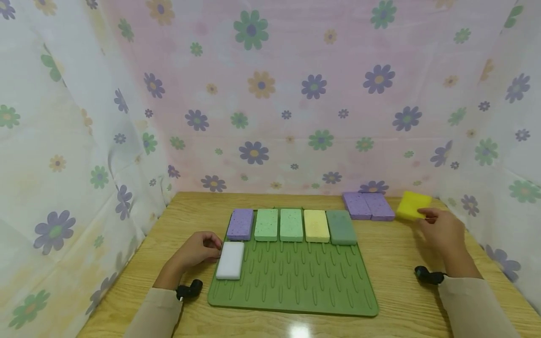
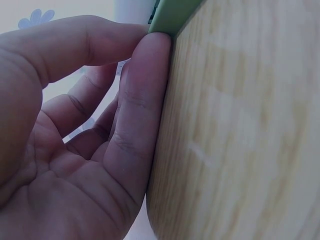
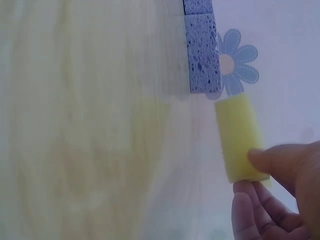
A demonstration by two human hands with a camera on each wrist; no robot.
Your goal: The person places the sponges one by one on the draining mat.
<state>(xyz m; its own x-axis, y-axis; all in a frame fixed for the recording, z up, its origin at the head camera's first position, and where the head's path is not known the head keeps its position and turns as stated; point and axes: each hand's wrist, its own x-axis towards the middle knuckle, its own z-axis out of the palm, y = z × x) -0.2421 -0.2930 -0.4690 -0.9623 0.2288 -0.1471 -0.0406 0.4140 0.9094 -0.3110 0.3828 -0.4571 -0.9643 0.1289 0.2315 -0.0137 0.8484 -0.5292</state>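
Observation:
At the right of the table, my right hand pinches a bright yellow sponge by one corner between thumb and fingers. The right wrist view shows that sponge tilted above the wood, close to a purple sponge. My left hand is at the left edge of a ridged green mat, beside a white sponge. Its thumb and a finger pinch the mat's rim in the left wrist view, with the other fingers loosely curled.
Along the mat's back edge stand a purple sponge, two light green ones, a pale yellow one and a dark green one. Two purple sponges lie side by side at the back right, near the flowered cloth.

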